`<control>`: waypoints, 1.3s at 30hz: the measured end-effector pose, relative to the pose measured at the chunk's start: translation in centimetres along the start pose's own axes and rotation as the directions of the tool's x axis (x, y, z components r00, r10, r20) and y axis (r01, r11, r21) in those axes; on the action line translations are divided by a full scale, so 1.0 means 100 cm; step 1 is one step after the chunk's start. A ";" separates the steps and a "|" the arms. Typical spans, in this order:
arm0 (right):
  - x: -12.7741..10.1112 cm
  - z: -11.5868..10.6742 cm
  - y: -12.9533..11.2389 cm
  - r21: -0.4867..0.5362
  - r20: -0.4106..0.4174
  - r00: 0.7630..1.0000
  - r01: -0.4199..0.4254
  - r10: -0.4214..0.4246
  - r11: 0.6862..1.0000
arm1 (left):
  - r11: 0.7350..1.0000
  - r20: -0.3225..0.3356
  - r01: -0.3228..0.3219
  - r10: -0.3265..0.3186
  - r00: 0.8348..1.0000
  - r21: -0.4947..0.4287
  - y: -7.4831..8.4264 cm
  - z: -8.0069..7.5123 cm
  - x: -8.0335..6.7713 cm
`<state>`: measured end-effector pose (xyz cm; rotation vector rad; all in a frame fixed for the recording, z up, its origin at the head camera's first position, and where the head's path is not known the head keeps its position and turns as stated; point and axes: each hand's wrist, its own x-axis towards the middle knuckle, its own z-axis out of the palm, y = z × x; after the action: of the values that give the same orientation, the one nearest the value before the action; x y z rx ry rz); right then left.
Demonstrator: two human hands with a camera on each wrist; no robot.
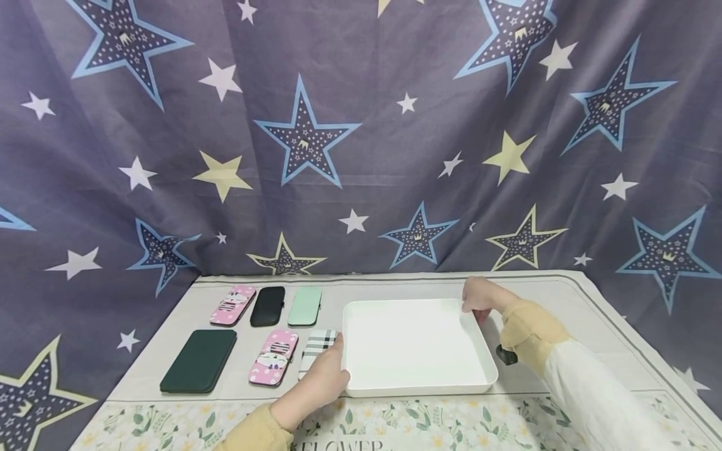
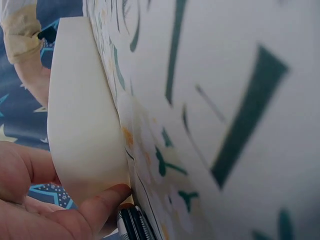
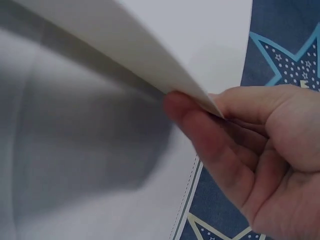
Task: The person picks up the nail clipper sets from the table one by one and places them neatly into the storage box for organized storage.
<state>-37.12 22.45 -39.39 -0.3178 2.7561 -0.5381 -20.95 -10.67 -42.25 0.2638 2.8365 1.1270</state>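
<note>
My left hand (image 1: 321, 379) is the one closest to me. It holds the near left corner of the white tray (image 1: 414, 344). In the left wrist view my thumb (image 2: 102, 205) presses on the tray's side (image 2: 82, 115), and my fingers curl around it. Just under my thumb is the striped case (image 2: 131, 225). It lies right next to the tray, and my left hand partly covers it.

The tray sits flat on the counter (image 1: 564, 294), right in front of me. It has nothing in it. It is a little wider from left to right than from front to back. It lies between my two hands, so my hands are far apart, one at each end of a slanted line across it.

My right hand (image 1: 479, 297) is farther away. It pinches the far right corner of the tray. In the right wrist view my fingers (image 3: 220, 135) wrap over the thin rim (image 3: 150, 65).

Left of the tray are more cases in two rows. Near me are a dark green case (image 1: 198, 361) and a pink case (image 1: 273, 357). Behind them are another pink one (image 1: 233, 305), a black one (image 1: 267, 306) and a mint green one (image 1: 305, 306).

Farthest back hangs a blue curtain with stars (image 1: 304, 138).
</note>
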 end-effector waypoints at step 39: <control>-0.001 0.013 -0.002 -0.115 -0.164 0.986 -0.025 0.005 0.993 | 0.908 -0.028 0.030 -0.020 0.999 0.418 -0.011 -0.043 0.040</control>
<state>-36.53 21.87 -40.43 -0.2913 2.9539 -0.4164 -25.63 -13.63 -39.91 0.2376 3.0648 0.5024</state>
